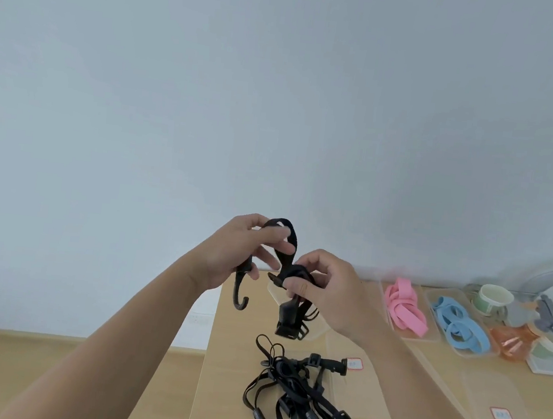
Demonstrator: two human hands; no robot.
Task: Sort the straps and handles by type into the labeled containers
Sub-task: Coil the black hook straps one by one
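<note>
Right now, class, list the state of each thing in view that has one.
Hook strap, lifted, looped between both hands.
Left hand, gripping that strap.
Right hand, pinching that strap.
Black strap pile, tangled on the table.
Pink bands, in a clear tray.
Blue bands, in the next tray.

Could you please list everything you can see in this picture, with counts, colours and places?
held strap: one, black, raised above the table
strap pile: several tangled, black, on the table below the hands
pink bands: several, pink, clear tray, far right
blue bands: several, blue, tray right of the pink ones
labelled containers: two, clear, right of the pile
table: one, light wood
left hand: grips the held strap
right hand: pinches the held strap
</note>
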